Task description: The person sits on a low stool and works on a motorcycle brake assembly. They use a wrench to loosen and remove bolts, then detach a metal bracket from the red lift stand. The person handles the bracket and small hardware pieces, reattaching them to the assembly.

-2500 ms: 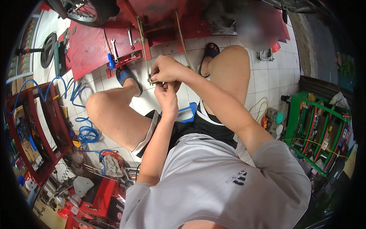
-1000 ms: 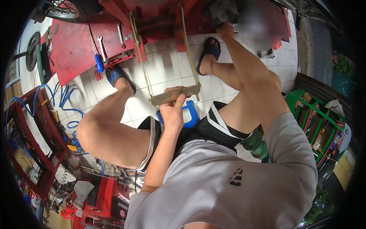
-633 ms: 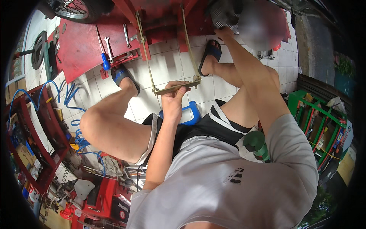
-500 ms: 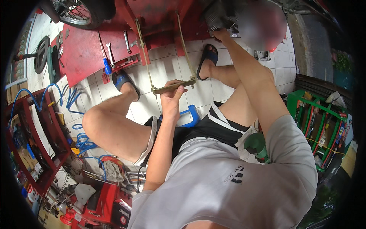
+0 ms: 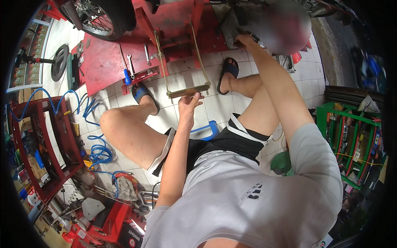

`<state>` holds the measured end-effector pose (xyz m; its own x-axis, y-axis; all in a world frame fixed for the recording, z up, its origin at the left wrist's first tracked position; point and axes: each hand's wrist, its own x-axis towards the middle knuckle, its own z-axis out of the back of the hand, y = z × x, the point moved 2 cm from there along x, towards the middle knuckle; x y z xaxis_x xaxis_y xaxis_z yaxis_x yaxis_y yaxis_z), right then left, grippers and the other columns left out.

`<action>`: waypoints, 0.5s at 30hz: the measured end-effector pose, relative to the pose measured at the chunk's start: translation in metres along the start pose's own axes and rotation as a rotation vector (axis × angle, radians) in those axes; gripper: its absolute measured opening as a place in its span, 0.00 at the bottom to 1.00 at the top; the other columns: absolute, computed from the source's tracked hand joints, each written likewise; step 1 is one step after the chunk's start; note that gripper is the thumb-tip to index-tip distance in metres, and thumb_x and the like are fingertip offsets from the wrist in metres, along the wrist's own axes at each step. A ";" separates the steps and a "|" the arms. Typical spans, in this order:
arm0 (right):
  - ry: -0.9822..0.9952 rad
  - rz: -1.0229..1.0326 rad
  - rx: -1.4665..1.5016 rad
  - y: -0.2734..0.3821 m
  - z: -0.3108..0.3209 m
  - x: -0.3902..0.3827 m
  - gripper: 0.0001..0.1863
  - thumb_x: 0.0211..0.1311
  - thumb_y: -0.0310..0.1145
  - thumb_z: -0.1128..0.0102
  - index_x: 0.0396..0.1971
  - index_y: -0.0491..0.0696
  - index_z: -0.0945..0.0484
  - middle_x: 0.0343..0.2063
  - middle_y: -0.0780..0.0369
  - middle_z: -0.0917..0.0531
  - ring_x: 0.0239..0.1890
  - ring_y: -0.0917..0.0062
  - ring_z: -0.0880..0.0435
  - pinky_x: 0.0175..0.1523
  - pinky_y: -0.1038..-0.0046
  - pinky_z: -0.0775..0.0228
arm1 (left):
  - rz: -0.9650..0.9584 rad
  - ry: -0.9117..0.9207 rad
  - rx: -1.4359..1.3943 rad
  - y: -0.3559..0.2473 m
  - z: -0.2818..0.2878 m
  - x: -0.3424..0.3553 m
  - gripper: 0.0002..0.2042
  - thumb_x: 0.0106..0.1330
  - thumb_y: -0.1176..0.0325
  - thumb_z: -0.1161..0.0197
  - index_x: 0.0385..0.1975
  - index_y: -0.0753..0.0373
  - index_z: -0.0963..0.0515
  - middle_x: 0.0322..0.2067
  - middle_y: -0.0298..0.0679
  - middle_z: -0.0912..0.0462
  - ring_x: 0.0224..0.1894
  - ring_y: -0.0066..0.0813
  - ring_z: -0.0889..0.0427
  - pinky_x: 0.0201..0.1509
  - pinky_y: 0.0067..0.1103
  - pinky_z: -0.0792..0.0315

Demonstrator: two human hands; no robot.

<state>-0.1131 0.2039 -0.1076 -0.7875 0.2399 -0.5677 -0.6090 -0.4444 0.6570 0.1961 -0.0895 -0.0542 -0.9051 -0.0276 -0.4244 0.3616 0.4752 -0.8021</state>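
Left hand (image 5: pixel 189 104) grips metal frame (image 5: pixel 188 90); right hand (image 5: pixel 244 40) seemingly on engine

The left hand (image 5: pixel 189 104) was raised, fingers loosely curled; the right hand (image 5: pixel 245 40) reached far forward, arm extended.

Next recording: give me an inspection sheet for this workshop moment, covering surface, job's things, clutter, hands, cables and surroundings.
Surface: white tiled floor, partly covered by a red ramp.
Job's things: brass-coloured U-shaped frame, its crossbar at the left hand.
Clutter: wrenches and a blue-handled screwdriver on the ramp.
Hands: left hand under the crossbar, fingers touching it; right hand reaching up to dark parts above.
Cables: blue coiled hose on the floor.
Surroundings: wheel, red rack, green rack, blue stool.
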 end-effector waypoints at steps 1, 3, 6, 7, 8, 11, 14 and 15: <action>0.070 -0.032 0.077 0.003 0.003 -0.007 0.10 0.55 0.29 0.41 0.33 0.38 0.21 0.27 0.54 0.17 0.26 0.70 0.16 0.28 0.70 0.23 | 0.011 0.009 0.024 0.002 -0.001 0.002 0.14 0.64 0.64 0.35 0.44 0.66 0.24 0.39 0.38 0.19 0.40 0.28 0.18 0.41 0.23 0.25; 0.366 -0.064 0.089 0.010 0.008 -0.026 0.10 0.55 0.29 0.40 0.33 0.38 0.22 0.27 0.54 0.18 0.26 0.70 0.16 0.29 0.72 0.23 | 0.071 0.051 0.176 0.008 -0.001 0.002 0.13 0.64 0.64 0.36 0.42 0.66 0.23 0.37 0.38 0.18 0.39 0.26 0.18 0.40 0.22 0.25; 0.603 -0.065 -0.015 0.035 0.005 -0.069 0.12 0.54 0.29 0.40 0.36 0.37 0.23 0.28 0.55 0.18 0.25 0.71 0.16 0.31 0.73 0.22 | 0.176 0.189 0.369 0.011 0.001 -0.001 0.13 0.68 0.64 0.41 0.43 0.69 0.23 0.37 0.40 0.18 0.38 0.27 0.18 0.43 0.22 0.26; 0.639 -0.062 -0.068 0.043 0.004 -0.091 0.13 0.54 0.29 0.40 0.37 0.37 0.23 0.28 0.56 0.17 0.25 0.72 0.17 0.31 0.73 0.22 | 0.201 0.244 0.386 0.009 -0.002 -0.003 0.14 0.68 0.65 0.41 0.43 0.70 0.23 0.37 0.41 0.18 0.38 0.27 0.18 0.44 0.22 0.25; 0.651 0.005 -0.061 0.051 0.006 -0.118 0.14 0.54 0.29 0.40 0.38 0.37 0.23 0.29 0.56 0.17 0.25 0.72 0.17 0.31 0.74 0.23 | 0.227 0.305 0.403 0.007 -0.006 -0.005 0.14 0.69 0.65 0.42 0.44 0.71 0.23 0.37 0.42 0.18 0.38 0.27 0.18 0.44 0.22 0.25; 0.691 0.151 0.027 0.057 0.013 -0.206 0.16 0.55 0.29 0.41 0.42 0.36 0.23 0.32 0.56 0.17 0.27 0.73 0.17 0.34 0.76 0.25 | 0.166 0.460 0.326 -0.016 -0.031 -0.017 0.15 0.71 0.67 0.44 0.48 0.74 0.26 0.39 0.44 0.18 0.39 0.28 0.17 0.45 0.23 0.24; 0.846 0.181 0.272 0.039 0.014 -0.264 0.19 0.56 0.29 0.41 0.46 0.36 0.25 0.31 0.56 0.17 0.31 0.74 0.18 0.38 0.76 0.25 | 0.006 0.444 0.142 -0.057 -0.063 -0.032 0.17 0.71 0.68 0.45 0.54 0.73 0.30 0.45 0.46 0.20 0.42 0.29 0.18 0.47 0.24 0.23; 0.952 0.176 0.380 0.026 0.012 -0.273 0.19 0.56 0.29 0.41 0.47 0.36 0.26 0.31 0.56 0.17 0.32 0.74 0.18 0.40 0.76 0.25 | -0.055 0.417 0.076 -0.070 -0.070 -0.036 0.18 0.72 0.68 0.46 0.57 0.73 0.32 0.47 0.46 0.21 0.44 0.30 0.18 0.48 0.24 0.23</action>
<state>0.0854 0.1369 0.0703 -0.5683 -0.6558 -0.4970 -0.6125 -0.0663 0.7877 0.1880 -0.0598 0.0465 -0.9309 0.3145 -0.1860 0.3113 0.4162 -0.8543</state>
